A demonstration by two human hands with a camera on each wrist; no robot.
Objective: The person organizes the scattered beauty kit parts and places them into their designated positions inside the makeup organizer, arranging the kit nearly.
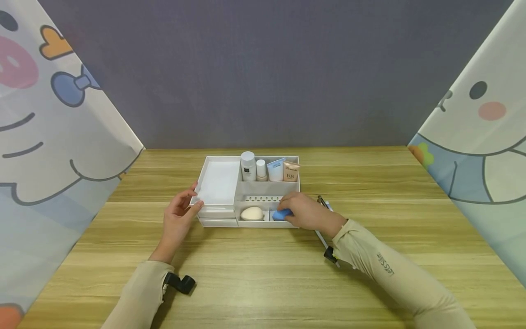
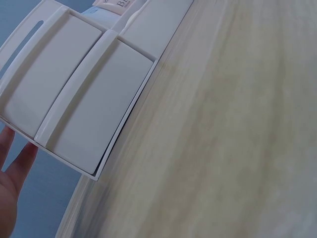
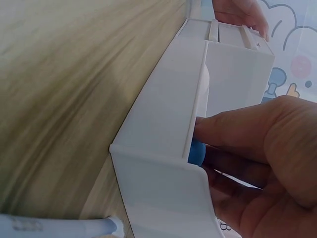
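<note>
A white desktop organizer (image 1: 267, 187) stands on the table, with two stacked drawers (image 2: 101, 111) on its left. My left hand (image 1: 177, 214) rests its fingertips and thumb against the organizer's left side. Over the front right compartment, my right hand (image 1: 306, 212) pinches a blue makeup sponge (image 1: 281, 214). In the right wrist view, the blue sponge (image 3: 197, 152) sits low behind the front wall, partly hidden by that wall and my fingers. A cream makeup sponge (image 1: 252, 213) lies in the compartment to its left.
In the organizer's back row stand a white bottle (image 1: 248, 167), a smaller white-capped bottle (image 1: 261, 170), a pale blue tube (image 1: 276, 170) and a beige BB tube (image 1: 291, 171). Slender pen-like items (image 1: 322, 236) lie right of the organizer, partly behind my right wrist. A dark panel (image 1: 271, 77) rises behind the table.
</note>
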